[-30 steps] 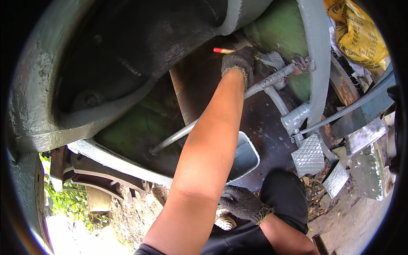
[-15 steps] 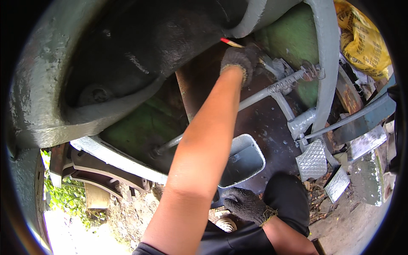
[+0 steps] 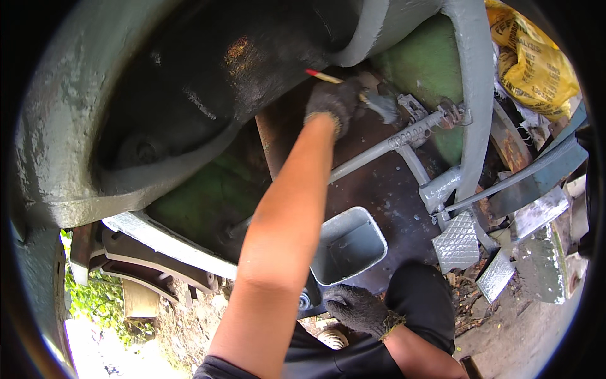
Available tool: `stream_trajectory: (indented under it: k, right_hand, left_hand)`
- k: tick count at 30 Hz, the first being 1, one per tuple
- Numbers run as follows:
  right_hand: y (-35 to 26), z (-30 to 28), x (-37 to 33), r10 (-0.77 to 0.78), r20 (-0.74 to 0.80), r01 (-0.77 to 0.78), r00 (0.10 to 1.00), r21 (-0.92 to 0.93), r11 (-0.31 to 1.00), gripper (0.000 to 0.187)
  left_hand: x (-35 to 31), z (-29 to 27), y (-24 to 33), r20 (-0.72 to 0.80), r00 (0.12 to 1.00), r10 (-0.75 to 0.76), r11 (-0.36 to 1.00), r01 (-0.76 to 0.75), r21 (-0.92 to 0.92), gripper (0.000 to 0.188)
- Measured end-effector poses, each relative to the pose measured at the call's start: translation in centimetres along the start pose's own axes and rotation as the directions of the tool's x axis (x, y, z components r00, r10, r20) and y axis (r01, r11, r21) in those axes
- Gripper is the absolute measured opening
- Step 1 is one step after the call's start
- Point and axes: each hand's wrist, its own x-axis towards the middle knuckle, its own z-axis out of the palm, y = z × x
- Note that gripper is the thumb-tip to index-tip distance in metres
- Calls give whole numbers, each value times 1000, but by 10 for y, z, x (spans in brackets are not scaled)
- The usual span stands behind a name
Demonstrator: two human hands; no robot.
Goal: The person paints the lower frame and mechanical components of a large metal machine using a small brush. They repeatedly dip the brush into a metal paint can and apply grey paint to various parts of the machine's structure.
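Observation:
My left hand (image 3: pixel 333 104), in a dark knitted glove, reaches far forward with its fingers closed round a paintbrush (image 3: pixel 323 76). The brush's pale handle ends in a red tip on the left. Its grey, paint-coated bristles point right, close to a grey-painted metal bar (image 3: pixel 369 153) with a coil spring around it. Nearer me, below my left forearm, a rectangular grey container (image 3: pixel 382 239) has grey paint on its inside. My right hand (image 3: pixel 360 308), also gloved, is low beside my knee, just in front of the container. Its fingers are curled, and whatever they may hold is hidden.
A large grey-painted metal frame (image 3: pixel 475 95) curves around the work. Two treadplate pedals (image 3: pixel 457 242) stick out at right. A yellow printed sack (image 3: pixel 536 69) lies at far right. Curved dark metal parts (image 3: pixel 148 256) are at lower left, and rubble covers the ground.
My left hand has drawn the brush left and slightly toward me, so its bristles now show clearly. The whole view has shifted a little. My right hand stays low by my knee.

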Motion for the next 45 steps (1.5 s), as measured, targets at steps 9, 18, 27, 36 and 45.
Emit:
stream_trajectory:
  k: [9, 18, 27, 36, 45]
  right_hand:
    - [-6, -4, 0, 15, 56, -15, 998, 14, 1000, 20]
    - [16, -2, -6, -335, 154, 368, 929, -338, 866, 25]
    - [-7, -10, -2, -118, 118, 132, 986, -116, 984, 20]
    - [-15, -7, 0, -61, 55, 60, 997, 33, 998, 24]
    - [4, -5, -1, -118, 201, 160, 972, -207, 965, 25]
  left_hand:
    - [-2, 13, -20, 208, 977, -49, 899, 134, -417, 22]
    - [-8, -1, 5, 170, 983, 65, 995, -77, 63, 26]
    - [-33, 6, 11, 419, 751, 511, 729, -637, 252, 32]
    - [-37, 20, -2, 540, 625, 563, 538, -774, 334, 31]
    - [-33, 4, 12, 448, 726, 522, 700, -665, 260, 30]
